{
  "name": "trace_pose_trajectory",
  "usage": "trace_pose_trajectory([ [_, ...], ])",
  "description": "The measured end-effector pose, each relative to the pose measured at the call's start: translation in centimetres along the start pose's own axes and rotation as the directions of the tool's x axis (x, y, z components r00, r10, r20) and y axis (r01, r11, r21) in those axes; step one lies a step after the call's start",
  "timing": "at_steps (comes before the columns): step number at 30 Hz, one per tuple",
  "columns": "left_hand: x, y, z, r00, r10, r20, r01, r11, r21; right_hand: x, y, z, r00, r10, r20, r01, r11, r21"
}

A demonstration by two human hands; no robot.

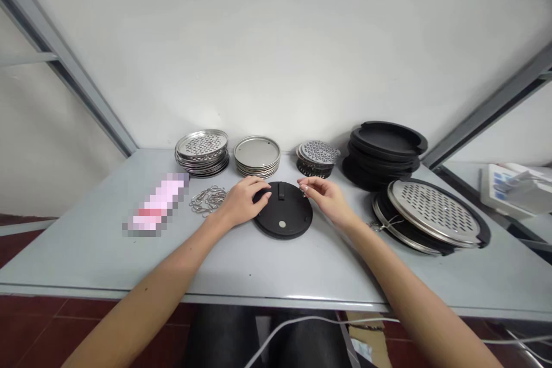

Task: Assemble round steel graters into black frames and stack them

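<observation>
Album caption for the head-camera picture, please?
Left hand and right hand flank a round black disc, stacked metal plates behind.

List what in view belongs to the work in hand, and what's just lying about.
Probably part of the work:
black disc between left hand and right hand
metal clips
large perforated discs
plain metal discs
small perforated discs
black trays
mixed pile, right

Probably just lying about:
blurred pink item
white cable
cardboard
white container, right

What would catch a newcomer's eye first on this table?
Probably the black disc in the middle, with the left hand and right hand at either side. Next, perhaps the perforated metal plate topping the pile at the right, or the pixelated pink patch at the left.
</observation>
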State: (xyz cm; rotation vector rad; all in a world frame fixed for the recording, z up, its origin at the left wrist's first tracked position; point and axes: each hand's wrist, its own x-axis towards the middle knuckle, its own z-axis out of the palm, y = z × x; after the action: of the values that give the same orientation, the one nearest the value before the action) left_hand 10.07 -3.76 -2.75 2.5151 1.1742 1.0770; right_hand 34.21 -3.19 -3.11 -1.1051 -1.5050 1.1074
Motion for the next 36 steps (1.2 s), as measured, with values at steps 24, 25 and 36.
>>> trace_pose_trajectory([
  [24,1.2,3.5,1.3,0.991,-0.125,-0.037,0.098,0.903,-0.418,-1.6,-0.9,2.4,0.996,-0.048,0.07,0.043,0.997,0.071],
  [25,1.2,3.5,1.2,0.991,-0.129,-0.027,0.105,0.897,-0.43,-1.6,-0.9,2.4,0.997,-0.044,0.068,0.039,0.997,0.07],
  [36,1.2,3.5,0.9,0.984,-0.178,0.011,0.164,0.879,-0.449,-1.8,-0.7,2.6,0.996,-0.049,0.076,0.037,0.988,0.15],
])
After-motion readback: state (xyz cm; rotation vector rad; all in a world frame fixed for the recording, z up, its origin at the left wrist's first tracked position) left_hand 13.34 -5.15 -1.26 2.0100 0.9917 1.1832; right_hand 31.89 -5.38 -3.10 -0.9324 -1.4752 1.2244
